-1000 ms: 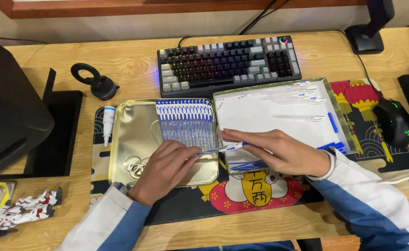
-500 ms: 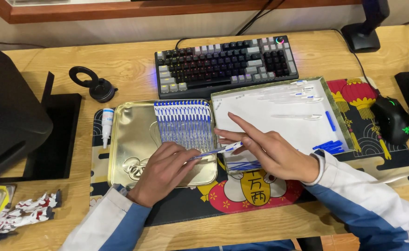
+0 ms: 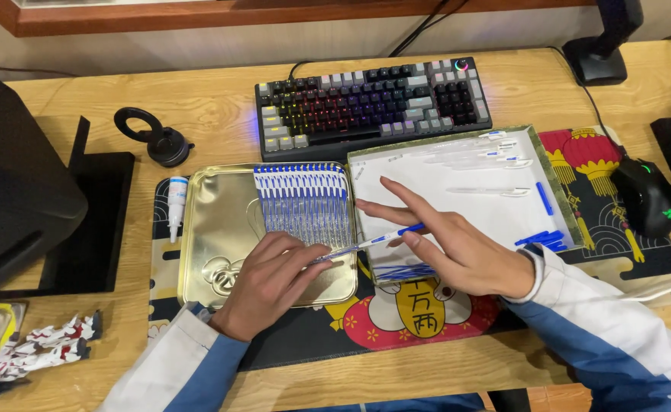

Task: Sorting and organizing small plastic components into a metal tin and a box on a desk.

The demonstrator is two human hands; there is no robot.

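Fingers of my right hand (image 3: 458, 252) pinch a thin, light, slippery clear plastic pen with blue cap (image 3: 374, 242) mid-barrel, while my left hand (image 3: 270, 278), in loose grip, steadies its tip over the gold metal tray (image 3: 213, 236).

A slim clear pen (image 3: 374, 242) with blue cap lies tilted, spanning gold tin (image 3: 206, 252) and white tray (image 3: 458, 206).

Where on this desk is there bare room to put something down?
Bare wood lies between the black ring stand and the keyboard, and along the front edge. The gold tin is free left of its pen row. Both hands crowd the white tray.
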